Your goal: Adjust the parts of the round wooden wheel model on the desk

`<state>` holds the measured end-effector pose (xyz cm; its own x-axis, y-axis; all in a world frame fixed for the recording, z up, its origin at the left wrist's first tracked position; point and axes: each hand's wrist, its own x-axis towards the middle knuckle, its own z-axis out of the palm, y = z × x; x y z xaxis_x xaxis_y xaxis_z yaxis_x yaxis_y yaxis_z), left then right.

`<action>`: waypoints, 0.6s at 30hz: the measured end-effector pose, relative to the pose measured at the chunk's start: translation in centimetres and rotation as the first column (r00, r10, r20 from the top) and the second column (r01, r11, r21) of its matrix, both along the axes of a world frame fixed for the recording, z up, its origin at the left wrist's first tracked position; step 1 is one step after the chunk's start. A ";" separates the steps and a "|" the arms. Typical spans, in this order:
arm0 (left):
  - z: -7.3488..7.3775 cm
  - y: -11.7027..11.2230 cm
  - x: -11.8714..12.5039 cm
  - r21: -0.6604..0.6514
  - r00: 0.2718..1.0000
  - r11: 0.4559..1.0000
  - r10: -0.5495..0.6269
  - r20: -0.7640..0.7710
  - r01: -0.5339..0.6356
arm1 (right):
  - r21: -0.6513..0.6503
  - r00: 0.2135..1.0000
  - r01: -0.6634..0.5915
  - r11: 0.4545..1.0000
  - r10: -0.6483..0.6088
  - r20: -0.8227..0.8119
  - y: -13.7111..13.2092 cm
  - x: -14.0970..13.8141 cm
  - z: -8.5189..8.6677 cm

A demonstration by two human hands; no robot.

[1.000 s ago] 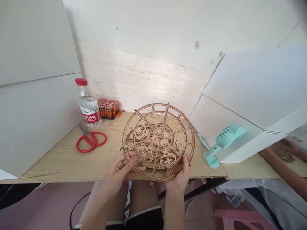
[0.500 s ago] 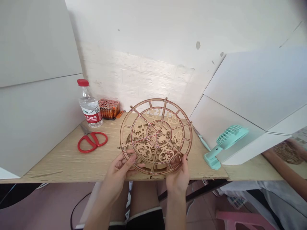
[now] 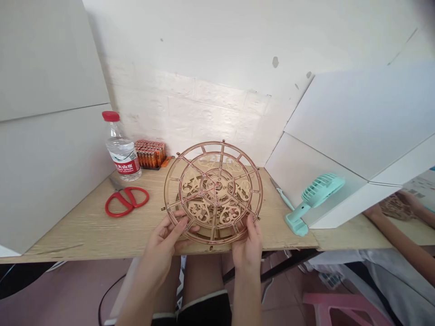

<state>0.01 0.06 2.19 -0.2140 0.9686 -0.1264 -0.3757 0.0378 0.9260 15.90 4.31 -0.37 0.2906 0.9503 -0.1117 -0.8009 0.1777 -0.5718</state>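
Observation:
A round openwork wall clock [image 3: 215, 192], copper-coloured with lighter scroll ornaments and gears showing behind its rings, is tilted up above the table's front part. My left hand [image 3: 170, 237] grips its lower left rim, thumb in front and fingers behind. At the lower right rim, my right hand [image 3: 248, 242] holds it the same way. The fingers behind the clock are partly hidden by it.
Red-handled scissors [image 3: 126, 201], a water bottle [image 3: 121, 151] and a pack of batteries [image 3: 150, 154] stand left on the wooden table [image 3: 84, 226]. A mint handheld fan [image 3: 314, 199] and a slim pale-blue-handled tool [image 3: 284, 198] are right. Another person's arm [image 3: 397, 235] shows beyond the white panel.
The clock is tipped slightly further back and sits a little further left in view, with both hands still on its rim. The whole scene has shifted slightly left.

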 end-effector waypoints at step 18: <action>-0.3 -0.8 -0.8 -0.066 0.946 0.954 -0.300 -0.126 0.294 | 0.031 0.997 -0.033 0.999 0.030 0.076 -0.1 0.3 0.1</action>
<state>-0.77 -0.71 1.93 0.0648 0.9847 -0.1617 -0.2151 0.1720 0.9613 16.23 4.24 -0.25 0.2671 0.9618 -0.0597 -0.7609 0.1725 -0.6256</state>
